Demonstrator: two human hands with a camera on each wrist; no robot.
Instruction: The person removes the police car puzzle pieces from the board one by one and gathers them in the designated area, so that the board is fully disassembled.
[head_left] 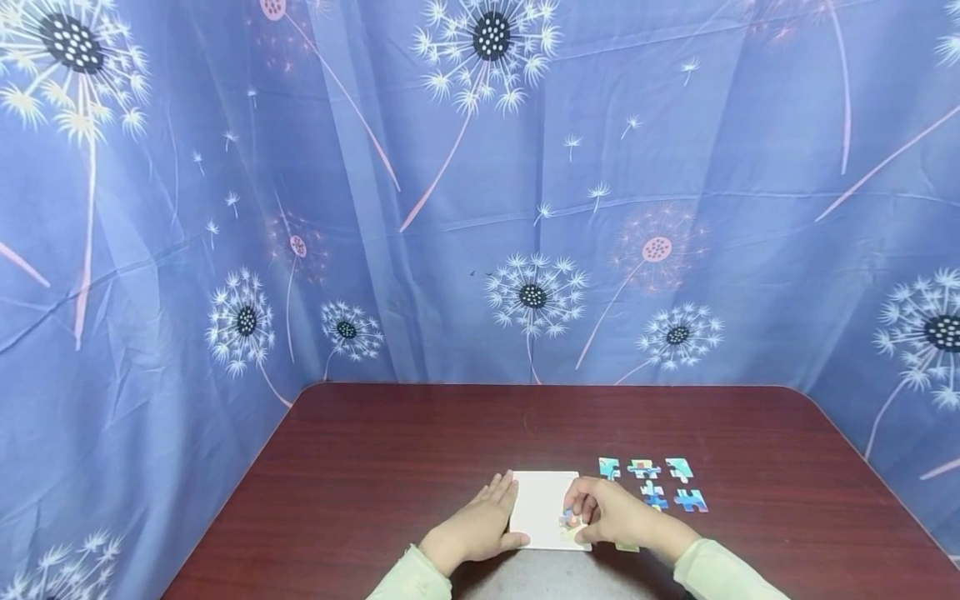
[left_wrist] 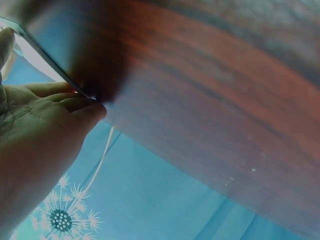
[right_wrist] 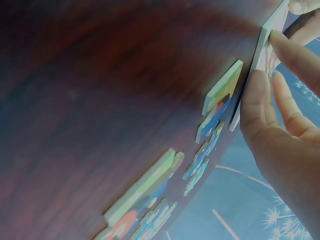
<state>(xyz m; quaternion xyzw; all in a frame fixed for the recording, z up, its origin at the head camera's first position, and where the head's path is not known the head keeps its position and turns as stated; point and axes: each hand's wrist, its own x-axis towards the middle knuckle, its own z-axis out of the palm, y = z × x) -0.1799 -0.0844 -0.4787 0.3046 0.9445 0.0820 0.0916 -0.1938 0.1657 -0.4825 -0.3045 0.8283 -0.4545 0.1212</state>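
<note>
A white puzzle tray lies near the front edge of the table. My left hand rests along its left side, fingers extended and thumb at the lower left corner. In the left wrist view, that hand's fingers touch the tray's edge. Over the tray's lower right corner, my right hand pinches a colourful jigsaw piece with thumb and curled fingers. The right wrist view has the right hand at the tray's edge, partly hiding that piece.
Several loose jigsaw pieces lie right of the tray, among them a blue one and a light blue one. A green-edged piece shows under the right forearm. A blue dandelion-print curtain borders the dark red table.
</note>
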